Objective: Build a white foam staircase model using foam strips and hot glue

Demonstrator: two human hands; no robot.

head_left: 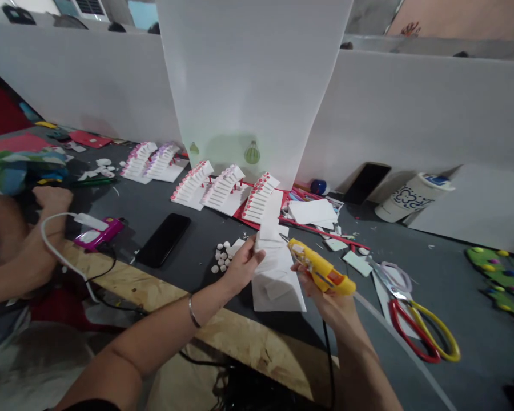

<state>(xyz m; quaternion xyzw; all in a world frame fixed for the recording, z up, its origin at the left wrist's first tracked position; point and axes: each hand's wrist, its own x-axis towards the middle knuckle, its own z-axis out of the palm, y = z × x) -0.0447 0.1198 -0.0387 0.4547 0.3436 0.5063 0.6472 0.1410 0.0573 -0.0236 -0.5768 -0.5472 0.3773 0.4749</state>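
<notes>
My right hand (312, 288) is wrapped around a yellow hot glue gun (321, 267), its nozzle pointing left at the upper part of a small white stepped model (278, 288). Whether the nozzle touches the white piece I cannot tell. My left hand (243, 267), a silver bangle on its wrist, pinches the model's upper left edge between thumb and fingers. Beside that hand lie several small white discs (223, 258). Finished-looking stair models (192, 185) with red dots along their edges stand behind, on white bases.
A black phone (165, 240) and a pink power adapter (100, 233) lie to the left, near a co-worker's arm (47, 245). On the right are scissors (415, 319), a white cup (409, 197) and a dark phone (367, 182) against the partition. White sheets (312, 211) lie behind the glue gun.
</notes>
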